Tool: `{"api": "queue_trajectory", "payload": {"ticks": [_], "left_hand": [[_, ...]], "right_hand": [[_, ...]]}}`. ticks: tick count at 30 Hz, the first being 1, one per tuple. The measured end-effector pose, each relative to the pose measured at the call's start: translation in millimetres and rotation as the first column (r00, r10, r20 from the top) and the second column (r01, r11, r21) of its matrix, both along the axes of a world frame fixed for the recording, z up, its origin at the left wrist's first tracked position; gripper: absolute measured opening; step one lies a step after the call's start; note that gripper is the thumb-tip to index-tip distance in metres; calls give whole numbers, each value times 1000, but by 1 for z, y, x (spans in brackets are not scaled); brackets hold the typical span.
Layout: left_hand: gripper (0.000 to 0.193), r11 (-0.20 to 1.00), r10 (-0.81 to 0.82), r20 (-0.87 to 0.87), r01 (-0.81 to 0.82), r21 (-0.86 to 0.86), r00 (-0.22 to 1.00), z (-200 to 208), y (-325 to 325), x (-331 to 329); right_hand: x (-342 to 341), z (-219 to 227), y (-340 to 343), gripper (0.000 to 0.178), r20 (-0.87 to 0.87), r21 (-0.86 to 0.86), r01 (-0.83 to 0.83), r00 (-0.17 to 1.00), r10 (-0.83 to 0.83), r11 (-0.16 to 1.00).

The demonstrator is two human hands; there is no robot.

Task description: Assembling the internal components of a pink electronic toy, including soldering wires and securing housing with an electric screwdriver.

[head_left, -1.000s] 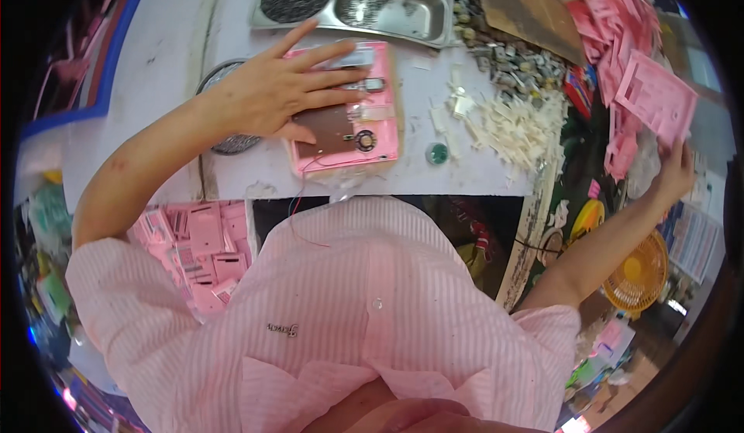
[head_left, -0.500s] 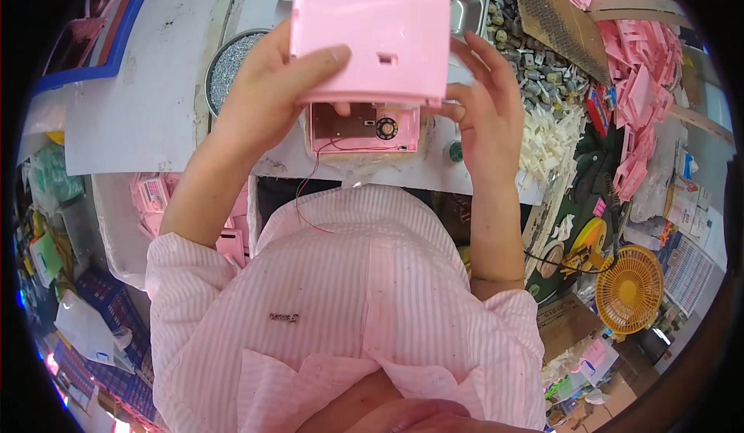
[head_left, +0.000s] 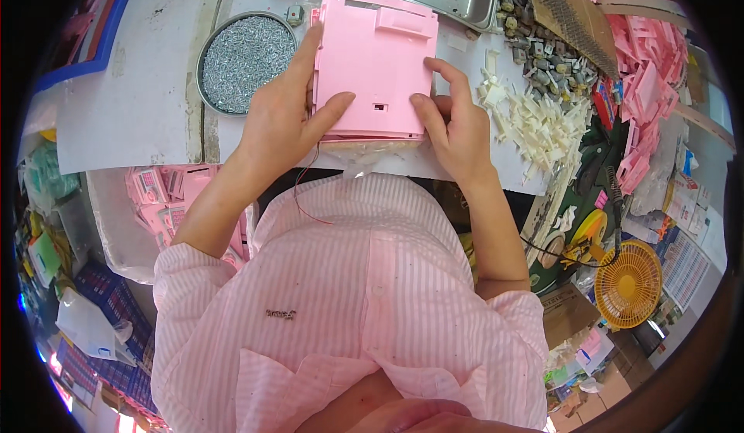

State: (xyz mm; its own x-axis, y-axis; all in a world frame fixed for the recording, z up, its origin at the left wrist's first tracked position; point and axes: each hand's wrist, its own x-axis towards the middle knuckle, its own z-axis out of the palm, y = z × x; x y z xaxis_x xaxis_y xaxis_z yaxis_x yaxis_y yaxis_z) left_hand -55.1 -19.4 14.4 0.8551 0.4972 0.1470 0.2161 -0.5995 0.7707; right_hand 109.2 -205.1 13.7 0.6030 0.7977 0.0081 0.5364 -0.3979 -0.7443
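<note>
A square pink plastic panel (head_left: 376,65) with a small slot near its lower edge lies squarely over the pink housing, which it now hides almost wholly. My left hand (head_left: 283,111) grips the panel's left side, thumb on top and fingers along the edge. On the other side my right hand (head_left: 459,127) holds the lower right edge, its thumb and bent index finger against the plastic. Thin red and dark wires (head_left: 298,193) trail out below the left corner toward my lap. A piece of clear plastic wrap (head_left: 360,158) sticks out under the front edge.
A round tin of small silvery screws (head_left: 248,65) stands left of the panel. Behind is a metal tray (head_left: 465,3) with compartments of small parts. White plastic pieces (head_left: 542,131), small motor-like parts (head_left: 535,61) and stacked pink parts (head_left: 647,84) lie to the right.
The pink panel has come down and flat over the housing, covering its inside. My right hand, loosely apart before, has closed on the panel's right edge.
</note>
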Motion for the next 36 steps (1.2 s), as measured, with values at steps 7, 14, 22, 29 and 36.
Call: {"api": "queue_trajectory", "payload": {"ticks": [7,14,22,29,36], "left_hand": [[57,982,160,-69,-166,-92,985,-12,-25,-33],[43,874,-56,-188,-43,-485,981,5,30,-46],[15,885,28,-10,-20,465,1000,-22,81,-29],[11,839,61,4,-53,541,998,-18,81,-31],[16,822,178,-89,-99,560,980,-16,101,-33]], "right_hand": [[4,13,9,45,282,-172,-186,932,229,967],[42,58,31,41,-36,-433,-363,922,387,825],[141,95,126,53,-117,799,-10,978,171,601],[101,137,125,31,-247,556,-246,863,440,794],[79,92,78,45,-206,606,-172,909,362,777]]}}
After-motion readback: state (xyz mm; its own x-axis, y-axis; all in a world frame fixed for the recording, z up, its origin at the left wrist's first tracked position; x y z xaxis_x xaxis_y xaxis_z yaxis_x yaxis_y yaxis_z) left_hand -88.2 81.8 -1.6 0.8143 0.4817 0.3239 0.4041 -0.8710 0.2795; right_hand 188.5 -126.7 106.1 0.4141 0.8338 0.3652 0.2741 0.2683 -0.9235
